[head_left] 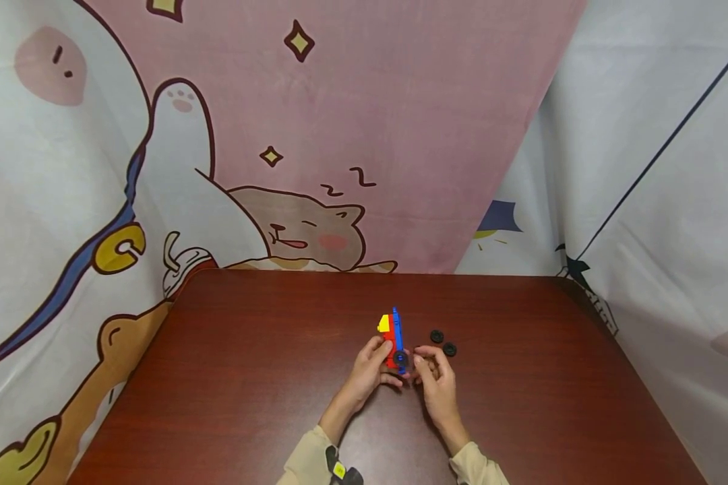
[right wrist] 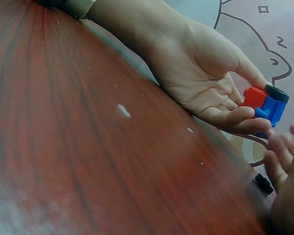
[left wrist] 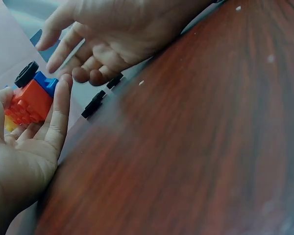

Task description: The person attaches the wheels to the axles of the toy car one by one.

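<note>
My left hand (head_left: 366, 376) holds a small toy car built of red, blue and yellow blocks (head_left: 391, 330), raised over the table. One black wheel (head_left: 400, 358) is fitted on the car's near end; the left wrist view shows that wheel (left wrist: 27, 74) on top of the red and blue blocks. Close beside the car is my right hand (head_left: 439, 391), its fingers loosely bent with nothing visible in them. In the left wrist view a small gap parts the right hand (left wrist: 120, 36) from the car. Part of the car is hidden behind my left fingers.
Two loose black wheels (head_left: 437, 336) lie on the brown wooden table (head_left: 267, 364), just beyond my right hand. Behind the table hangs a cloth with cartoon animals (head_left: 315, 229). A white cloth (head_left: 661, 222) hangs on the right side.
</note>
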Available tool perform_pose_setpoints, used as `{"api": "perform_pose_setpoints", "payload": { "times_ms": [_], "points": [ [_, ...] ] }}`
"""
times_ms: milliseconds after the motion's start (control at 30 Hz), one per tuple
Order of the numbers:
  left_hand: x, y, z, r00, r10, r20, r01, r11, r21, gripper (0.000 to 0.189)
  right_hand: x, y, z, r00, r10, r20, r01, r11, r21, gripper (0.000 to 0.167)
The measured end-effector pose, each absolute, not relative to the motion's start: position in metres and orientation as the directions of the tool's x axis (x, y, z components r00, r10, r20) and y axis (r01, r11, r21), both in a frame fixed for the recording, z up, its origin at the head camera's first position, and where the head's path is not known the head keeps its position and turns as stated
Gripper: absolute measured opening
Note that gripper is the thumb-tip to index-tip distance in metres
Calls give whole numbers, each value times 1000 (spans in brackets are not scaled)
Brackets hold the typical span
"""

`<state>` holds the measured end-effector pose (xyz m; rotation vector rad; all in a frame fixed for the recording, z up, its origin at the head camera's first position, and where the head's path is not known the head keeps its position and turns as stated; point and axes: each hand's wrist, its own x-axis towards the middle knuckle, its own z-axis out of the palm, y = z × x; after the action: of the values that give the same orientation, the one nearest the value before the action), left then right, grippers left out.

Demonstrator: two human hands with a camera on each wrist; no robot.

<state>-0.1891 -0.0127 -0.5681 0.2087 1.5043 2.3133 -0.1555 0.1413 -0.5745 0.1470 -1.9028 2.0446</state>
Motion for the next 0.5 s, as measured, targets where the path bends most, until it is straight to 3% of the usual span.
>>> {"api": "perform_pose_setpoints", "payload": {
  "times_ms": [233, 500],
  "points": [
    [-189, -13, -568, -912, 402, -76, -233, -357, 905, 36, -157, 142, -576, -875, 288, 388, -394, 39, -918, 14],
    [-189, -13, -569, -909, 410, -70, -230, -354, 906, 37, -148, 138, -546, -827, 338, 449, -427, 142, -893, 13]
  ]
}}
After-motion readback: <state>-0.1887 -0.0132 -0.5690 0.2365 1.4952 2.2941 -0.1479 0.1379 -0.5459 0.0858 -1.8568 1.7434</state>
